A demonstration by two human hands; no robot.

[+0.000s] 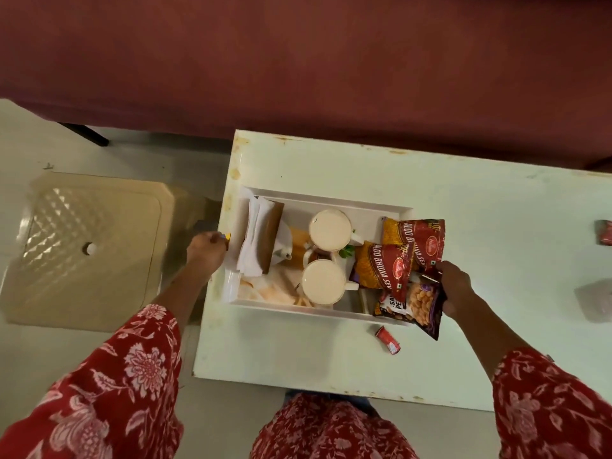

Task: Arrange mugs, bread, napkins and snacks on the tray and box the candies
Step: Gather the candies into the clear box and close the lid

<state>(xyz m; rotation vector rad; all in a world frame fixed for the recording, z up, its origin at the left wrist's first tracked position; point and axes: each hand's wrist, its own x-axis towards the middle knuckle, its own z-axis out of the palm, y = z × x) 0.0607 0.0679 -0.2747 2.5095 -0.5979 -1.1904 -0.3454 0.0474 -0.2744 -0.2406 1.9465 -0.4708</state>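
A white tray [394,212] sits on the pale table [480,246]. It holds two full mugs [329,230] [324,286], a napkin stack [256,240], bread slices [271,289] and two red snack packets [417,238] [384,270]. My right hand [455,286] grips a dark peanut packet [417,304] at the tray's right end. My left hand [207,250] is curled at the tray's left edge, pinching a small yellow item [228,244]. A red candy [388,339] lies on the table in front of the tray.
A beige plastic stool [89,250] stands on the floor to the left. Another red wrapper [604,231] and a clear container [596,299] sit at the table's right edge. A maroon sofa [298,61] runs behind the table.
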